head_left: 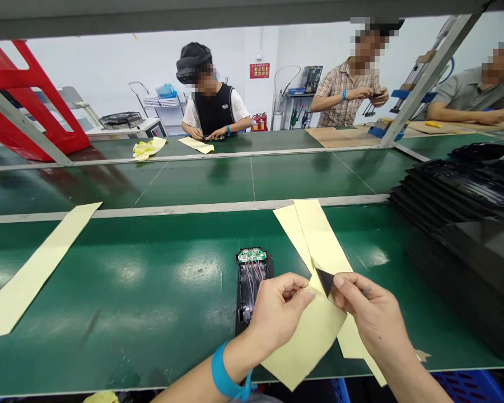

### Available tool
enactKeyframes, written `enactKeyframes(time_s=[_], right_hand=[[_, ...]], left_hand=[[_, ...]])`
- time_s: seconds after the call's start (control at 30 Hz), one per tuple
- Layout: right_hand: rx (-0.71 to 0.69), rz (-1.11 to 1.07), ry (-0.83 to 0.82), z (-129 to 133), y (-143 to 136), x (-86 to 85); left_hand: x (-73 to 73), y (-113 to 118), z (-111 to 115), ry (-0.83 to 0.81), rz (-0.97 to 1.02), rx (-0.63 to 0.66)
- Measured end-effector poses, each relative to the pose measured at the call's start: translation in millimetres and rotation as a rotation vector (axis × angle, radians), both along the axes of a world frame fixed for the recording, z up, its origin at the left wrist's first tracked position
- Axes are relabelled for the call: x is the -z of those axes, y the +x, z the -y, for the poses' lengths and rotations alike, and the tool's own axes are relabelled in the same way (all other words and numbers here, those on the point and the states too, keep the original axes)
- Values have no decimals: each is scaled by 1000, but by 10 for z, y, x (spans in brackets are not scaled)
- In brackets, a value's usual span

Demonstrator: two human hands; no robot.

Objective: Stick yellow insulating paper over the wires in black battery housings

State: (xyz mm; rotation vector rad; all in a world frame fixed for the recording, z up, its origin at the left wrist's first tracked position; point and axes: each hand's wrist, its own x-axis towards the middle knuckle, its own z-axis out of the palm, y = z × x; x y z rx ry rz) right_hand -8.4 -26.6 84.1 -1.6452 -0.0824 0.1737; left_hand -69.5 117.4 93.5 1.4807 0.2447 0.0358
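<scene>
My left hand (pixel 279 308) pinches the upper left edge of a pale yellow paper sheet (pixel 306 341), thumb and fingers together. At the sheet's top corner my right hand (pixel 372 313) grips a small black flap (pixel 325 281) that lies against the yellow paper. Whether the flap is separate from the sheet or its folded-back dark side, I cannot tell. Just behind my left hand lies a black plastic housing (pixel 247 291) with a green circuit board (pixel 252 255) and thin wires, partly hidden by the hand. Long yellow paper strips (pixel 321 229) lie beneath and beyond my hands.
Another yellow strip (pixel 46 266) lies on the green bench (pixel 151 313) at the left. Stacked black plastic parts (pixel 457 212) rise at the right. A metal rail (pixel 185 209) borders a belt (pixel 218 179). Beyond it, a person in a black vest (pixel 218 106) and other people sit working.
</scene>
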Motion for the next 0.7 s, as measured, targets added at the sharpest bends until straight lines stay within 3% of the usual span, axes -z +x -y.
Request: enactKeyframes(time_s=[0.13, 0.23, 0.3, 0.4, 0.57, 0.7], right_hand=[[140, -192, 257, 75, 6, 45], [231, -88, 286, 217, 4, 87], [230, 31, 138, 331, 38, 107], [158, 275, -227, 453, 143, 79], [-240, 1069, -575, 473, 357, -136], [-419, 1317, -710, 457, 475, -280]], left_hand=[[44, 22, -64, -175, -53, -9], [94, 61, -102, -194, -74, -63], [116, 100, -87, -186, -67, -59], [119, 156, -4, -110, -30, -2], [73, 164, 92, 119, -15, 112], [44, 134, 55, 159, -37, 157]])
